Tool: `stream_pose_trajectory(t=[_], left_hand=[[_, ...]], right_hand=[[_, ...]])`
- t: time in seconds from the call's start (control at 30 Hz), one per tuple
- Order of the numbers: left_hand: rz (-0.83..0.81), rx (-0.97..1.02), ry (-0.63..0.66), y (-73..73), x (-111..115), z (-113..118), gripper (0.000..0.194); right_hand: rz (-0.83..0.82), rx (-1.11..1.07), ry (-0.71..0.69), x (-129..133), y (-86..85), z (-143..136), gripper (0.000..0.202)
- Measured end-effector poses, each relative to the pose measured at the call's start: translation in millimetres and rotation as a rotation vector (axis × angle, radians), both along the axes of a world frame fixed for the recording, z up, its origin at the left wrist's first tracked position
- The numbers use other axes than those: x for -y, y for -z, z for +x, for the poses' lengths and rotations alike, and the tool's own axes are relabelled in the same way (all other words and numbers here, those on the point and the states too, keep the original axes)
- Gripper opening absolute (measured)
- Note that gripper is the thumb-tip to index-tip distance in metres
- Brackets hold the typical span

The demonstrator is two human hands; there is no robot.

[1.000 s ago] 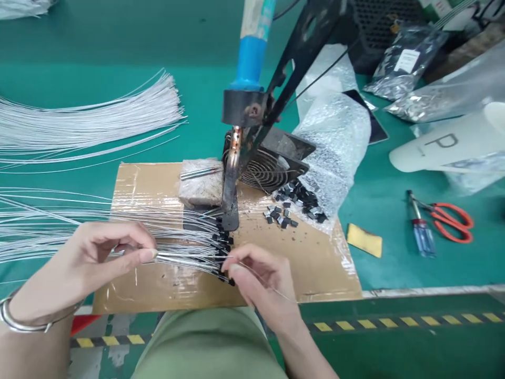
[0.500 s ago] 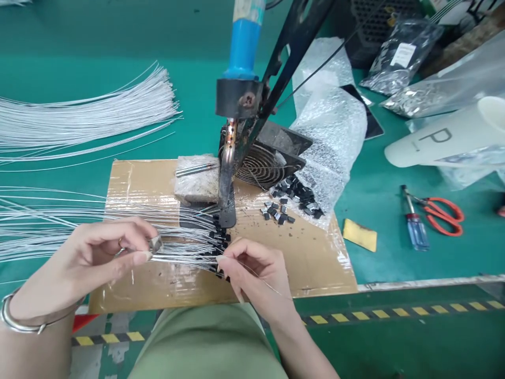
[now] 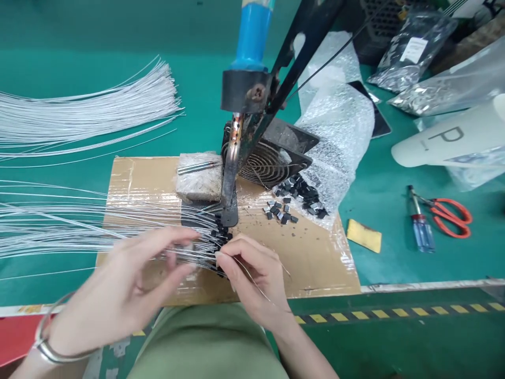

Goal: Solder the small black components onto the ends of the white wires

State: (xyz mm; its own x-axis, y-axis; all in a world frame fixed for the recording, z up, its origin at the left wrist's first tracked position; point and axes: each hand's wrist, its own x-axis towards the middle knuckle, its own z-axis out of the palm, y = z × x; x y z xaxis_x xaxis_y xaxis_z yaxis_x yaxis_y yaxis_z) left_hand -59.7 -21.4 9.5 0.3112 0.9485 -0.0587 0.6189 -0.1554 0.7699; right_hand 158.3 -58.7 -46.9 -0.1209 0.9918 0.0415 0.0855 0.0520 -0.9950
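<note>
My left hand (image 3: 148, 279) is smeared by motion over the white wires (image 3: 153, 231), its thumb and fingertips curled around a small greyish piece that is too blurred to name. To its right, my right hand (image 3: 252, 273) pinches a thin wire (image 3: 252, 279) between thumb and forefinger; the wire's loose end trails across the palm. The pinch sits beside the black-tipped wire ends (image 3: 221, 237), which lie in a row on the cardboard (image 3: 315, 263). Over those tips hangs the metal nozzle (image 3: 230, 179) of a blue-handled hot-air tool (image 3: 252, 37).
A wrapped block (image 3: 199, 184) and a fan (image 3: 268, 163) stand behind the wires. Small black pieces (image 3: 303, 195) lie by the bubble wrap (image 3: 335, 131). A yellow sponge (image 3: 364, 236), screwdriver (image 3: 422, 226), red-handled scissors (image 3: 452, 218) and cup (image 3: 445, 137) are rightward. Another wire bundle (image 3: 98, 116) lies back left.
My left hand has slid right along the wires, closer to my right hand. My right hand keeps its pinch in nearly the same place. The view has shifted slightly.
</note>
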Motion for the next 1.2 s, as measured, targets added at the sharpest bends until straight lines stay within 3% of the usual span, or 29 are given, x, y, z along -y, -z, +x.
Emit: stream_pose_trajectory(t=[0.07,0.13,0.27,0.37,0.5,0.57,0.73,0.87,1.0,1.2], left_hand=[[-0.042,0.001,0.147,3.4,4.5,14.9,0.021],[-0.127,0.037,0.168,8.7,5.6,25.8,0.015],[-0.307,0.163,0.064,17.4,4.1,35.3,0.023],[-0.353,0.225,-0.049,18.5,3.7,35.2,0.020],[-0.390,0.250,-0.171,16.0,4.0,34.8,0.020],[-0.408,0.270,-0.201,14.8,4.3,36.1,0.019],[-0.401,0.316,-0.268,12.9,4.8,39.8,0.017],[-0.389,0.357,-0.216,11.3,3.9,40.0,0.017],[-0.401,0.383,-0.243,9.1,2.6,41.1,0.016],[-0.389,0.349,-0.179,13.7,2.3,39.2,0.017]], right_hand=[[0.025,0.004,-0.004,0.3,2.2,0.0,0.018],[0.025,-0.011,0.015,1.6,5.3,-0.1,0.018],[-0.089,-0.129,0.076,6.4,11.4,-1.4,0.019],[-0.178,-0.304,0.206,7.7,13.9,-0.8,0.024],[-0.257,-0.579,0.242,4.4,14.9,3.9,0.055],[-0.283,-0.620,0.251,2.7,14.5,4.2,0.061],[-0.246,-0.463,0.270,1.2,10.0,-3.7,0.036],[-0.239,-0.436,0.191,-0.1,5.6,-9.7,0.021],[-0.287,-0.514,0.168,-1.4,5.1,-13.1,0.016],[-0.366,-0.680,0.189,-3.2,5.4,-18.2,0.008]])
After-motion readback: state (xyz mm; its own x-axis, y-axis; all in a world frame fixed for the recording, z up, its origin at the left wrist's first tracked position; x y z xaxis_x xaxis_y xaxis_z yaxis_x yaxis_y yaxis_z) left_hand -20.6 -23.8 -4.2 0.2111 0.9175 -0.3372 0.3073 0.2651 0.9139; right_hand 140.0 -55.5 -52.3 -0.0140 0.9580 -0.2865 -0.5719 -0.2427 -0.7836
